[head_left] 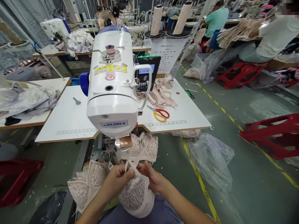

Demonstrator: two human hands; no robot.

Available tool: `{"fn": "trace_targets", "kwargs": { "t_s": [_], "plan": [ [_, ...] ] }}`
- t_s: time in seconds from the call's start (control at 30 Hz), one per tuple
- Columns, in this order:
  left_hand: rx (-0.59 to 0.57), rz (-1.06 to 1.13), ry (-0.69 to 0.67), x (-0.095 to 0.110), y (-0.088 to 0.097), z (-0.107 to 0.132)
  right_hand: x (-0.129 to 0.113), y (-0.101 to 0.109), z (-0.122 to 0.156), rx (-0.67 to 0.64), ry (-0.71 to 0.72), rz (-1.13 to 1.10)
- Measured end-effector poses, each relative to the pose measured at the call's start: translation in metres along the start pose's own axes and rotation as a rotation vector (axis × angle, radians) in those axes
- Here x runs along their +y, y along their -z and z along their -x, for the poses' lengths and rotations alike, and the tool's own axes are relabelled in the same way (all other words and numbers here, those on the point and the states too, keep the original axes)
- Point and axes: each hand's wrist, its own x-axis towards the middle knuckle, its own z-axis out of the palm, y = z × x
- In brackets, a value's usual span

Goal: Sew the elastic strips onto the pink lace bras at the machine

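Note:
A pale pink lace garment (137, 193) lies over my lap, just below the head of a white sewing machine (112, 84). My left hand (115, 180) pinches a thin strap of the garment, fingers closed on it. My right hand (150, 177) grips the same strap and lace from the other side, fingers curled. Both hands meet close together under the machine's needle end (123, 143). More of the lace garment (142, 146) is bunched up by the needle.
Red-and-yellow scissors (160, 114) and a pile of pink straps (161, 93) lie on the white table (70, 118). A clear plastic bag (210, 158) sits on the floor at right. Red stools (273, 137) stand at right; other people work at the back.

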Motion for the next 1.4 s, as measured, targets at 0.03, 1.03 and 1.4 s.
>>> {"fn": "trace_targets", "kwargs": {
  "t_s": [0.03,1.03,1.4],
  "plan": [
    [0.008,-0.035,-0.023,0.002,-0.003,-0.001,0.007,-0.009,-0.002,0.011,-0.033,0.011],
    [0.353,-0.763,-0.513,0.004,0.012,0.0,-0.098,-0.016,-0.024,0.122,0.105,0.49],
    [0.37,-0.51,-0.218,0.054,0.034,-0.005,-0.135,-0.021,-0.081,0.352,0.531,1.18]
  ]
}}
